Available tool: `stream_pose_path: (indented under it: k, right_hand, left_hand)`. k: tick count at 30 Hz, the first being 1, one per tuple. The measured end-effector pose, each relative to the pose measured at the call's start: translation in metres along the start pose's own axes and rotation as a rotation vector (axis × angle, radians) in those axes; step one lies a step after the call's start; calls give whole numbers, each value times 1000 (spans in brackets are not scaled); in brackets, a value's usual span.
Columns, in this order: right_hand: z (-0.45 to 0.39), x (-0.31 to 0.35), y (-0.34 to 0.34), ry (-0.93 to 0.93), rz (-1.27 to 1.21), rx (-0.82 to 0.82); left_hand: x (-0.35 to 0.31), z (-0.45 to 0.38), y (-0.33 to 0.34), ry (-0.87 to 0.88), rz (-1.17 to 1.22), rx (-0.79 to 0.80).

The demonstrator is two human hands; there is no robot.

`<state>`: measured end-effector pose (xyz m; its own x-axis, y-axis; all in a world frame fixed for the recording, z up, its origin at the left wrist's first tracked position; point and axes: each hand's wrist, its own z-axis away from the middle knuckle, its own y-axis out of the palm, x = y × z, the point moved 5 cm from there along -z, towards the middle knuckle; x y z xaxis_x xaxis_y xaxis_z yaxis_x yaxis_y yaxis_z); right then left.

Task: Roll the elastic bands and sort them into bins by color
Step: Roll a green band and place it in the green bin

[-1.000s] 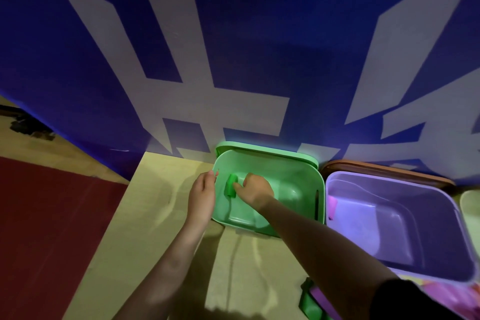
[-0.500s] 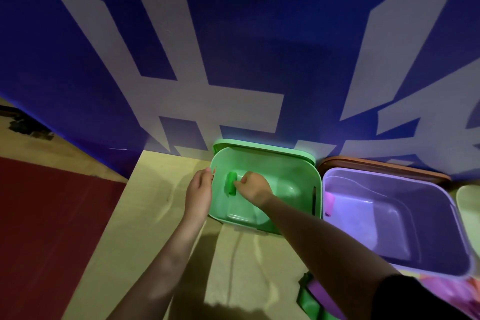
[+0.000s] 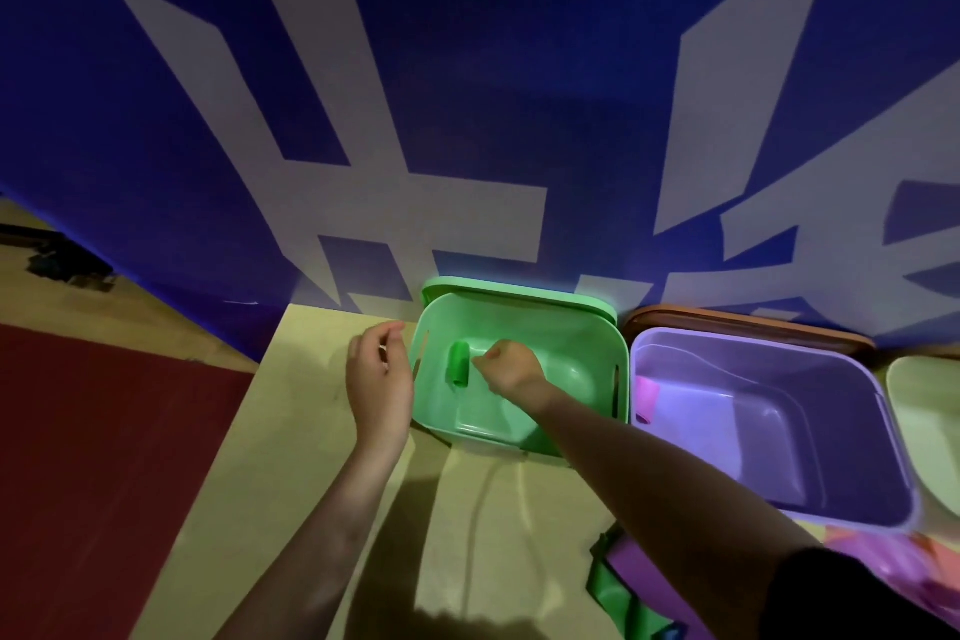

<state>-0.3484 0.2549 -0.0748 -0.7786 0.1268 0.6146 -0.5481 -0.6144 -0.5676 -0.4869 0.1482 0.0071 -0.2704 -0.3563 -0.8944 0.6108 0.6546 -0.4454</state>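
Observation:
A green rolled elastic band (image 3: pixel 458 364) hangs upright inside the green bin (image 3: pixel 566 322), near its left wall. My right hand (image 3: pixel 511 372) reaches into that bin with curled fingers, and its fingertips pinch the roll's right edge. My left hand (image 3: pixel 379 379) hovers just outside the bin's left rim, loosely curled and holding nothing. To the right stands the purple bin (image 3: pixel 841 369), with a pink roll (image 3: pixel 647 392) against its left wall.
A brown lid (image 3: pixel 748 322) leans behind the purple bin. A pale green bin (image 3: pixel 924 431) shows at the right edge. Loose green (image 3: pixel 613 582), purple and pink bands (image 3: pixel 883 566) lie at the bottom right. A blue banner wall rises close behind the bins; a red mat lies left.
My left hand has drawn back a little from the green bin's rim. My right hand and the green roll stay in nearly the same spot inside the bin.

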Motion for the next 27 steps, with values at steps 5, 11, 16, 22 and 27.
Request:
stream_pose_path:
  k: [5,11,16,22,27]
  right_hand:
    - [56,8,-32,-112,-398,-64]
    - [154,-10,-90,-286,-565,-119]
    - [244,-82,-117,-338,-606,-190]
    - [307,-206,-125,-175,-570,-348]
    - [330,-285,-112,-5,-537,-370]
  left_hand:
    - [-48,23,-19,230,135,30]
    - [-84,94,-4,162,177,377]
    - [-92,172,14,115,124,648]
    - [-68,242,50,48,-86,880]
    - [-51,280,84,47,-153,912]
